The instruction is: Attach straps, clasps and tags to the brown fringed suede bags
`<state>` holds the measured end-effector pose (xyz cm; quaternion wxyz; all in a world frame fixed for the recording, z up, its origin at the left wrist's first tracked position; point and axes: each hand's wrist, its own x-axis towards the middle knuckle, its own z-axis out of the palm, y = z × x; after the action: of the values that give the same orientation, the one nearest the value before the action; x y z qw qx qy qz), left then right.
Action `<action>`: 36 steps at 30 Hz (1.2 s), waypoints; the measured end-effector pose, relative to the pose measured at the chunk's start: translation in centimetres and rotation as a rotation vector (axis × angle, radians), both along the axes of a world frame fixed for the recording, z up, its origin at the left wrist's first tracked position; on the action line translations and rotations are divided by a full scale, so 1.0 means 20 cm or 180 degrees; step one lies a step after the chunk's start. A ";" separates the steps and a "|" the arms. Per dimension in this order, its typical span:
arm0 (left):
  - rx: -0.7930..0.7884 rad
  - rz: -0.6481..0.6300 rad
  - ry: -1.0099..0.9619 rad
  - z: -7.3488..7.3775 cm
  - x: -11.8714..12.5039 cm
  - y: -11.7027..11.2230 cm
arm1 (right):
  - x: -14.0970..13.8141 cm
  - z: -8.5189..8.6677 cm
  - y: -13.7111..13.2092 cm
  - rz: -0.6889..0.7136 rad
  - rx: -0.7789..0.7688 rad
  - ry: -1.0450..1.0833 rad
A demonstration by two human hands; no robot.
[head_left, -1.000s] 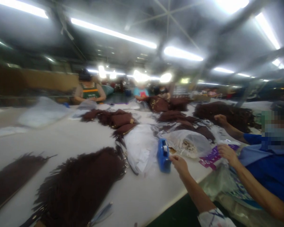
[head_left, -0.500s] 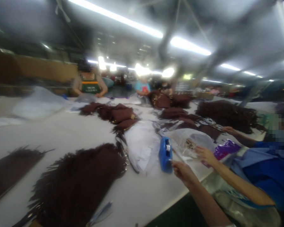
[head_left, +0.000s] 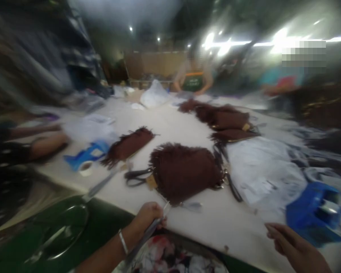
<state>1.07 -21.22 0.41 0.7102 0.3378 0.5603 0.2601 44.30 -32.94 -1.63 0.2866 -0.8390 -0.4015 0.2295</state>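
Only a blurred tag (head_left: 151,182), brown bag (head_left: 187,172)

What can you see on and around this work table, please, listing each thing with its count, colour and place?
fringed bag: one, dark brown, table centre
fringed piece: one, dark brown, left of that bag
bag pile: several, brown, farther back
plastic bags: a heap, white, right of centre
right dispenser: one, blue, right edge
left dispenser: one, blue, left side
table: one, white
co-worker's arm: one, far left
person in green apron: one, far end
left hand: closed on a slim grey tool, near table edge
right hand: open, empty, beside the right dispenser
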 end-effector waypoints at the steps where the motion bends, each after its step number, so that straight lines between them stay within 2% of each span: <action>1: -0.0028 0.0078 -0.0028 -0.03 -0.02 0.00 | -0.14 0.00 0.06 0.0406 0.0095 0.0446; 4: -0.0068 0.0173 -0.0033 -0.09 -0.04 -0.02 | -0.66 0.03 0.19 0.1455 0.0236 0.1490; 6: -0.0065 0.0158 -0.0011 -0.12 -0.05 -0.04 | -0.98 0.06 0.27 0.1954 0.0300 0.1917; 8: -0.0035 0.0140 -0.0004 -0.14 -0.05 -0.05 | -1.21 0.07 0.34 0.2318 0.0360 0.2014; 10: 0.0002 0.0173 -0.0038 -0.14 -0.05 -0.06 | -1.33 0.06 0.39 0.2574 0.0424 0.1917; 12: 0.0005 0.0268 -0.0074 -0.13 -0.05 -0.06 | -1.38 0.06 0.42 0.2699 0.0500 0.1745; 18: 0.0043 0.0389 -0.0247 -0.12 -0.04 -0.07 | -1.39 0.07 0.45 0.2780 0.0495 0.1350; 26: 0.0139 0.0361 -0.0322 -0.18 -0.06 -0.10 | -1.42 0.06 0.46 0.2919 0.0484 0.0839; 30: 0.0209 0.0273 -0.0264 -0.20 -0.07 -0.10 | -1.42 0.05 0.46 0.2945 0.0337 0.0649; 36: 0.0288 0.0038 -0.0108 -0.17 -0.08 -0.12 | -1.41 0.01 0.47 0.2732 -0.0121 0.0378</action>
<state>-0.63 -23.59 -2.95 0.7020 0.3619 0.5377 0.2951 16.10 -23.50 -1.36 0.1723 -0.5865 -0.6925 0.3830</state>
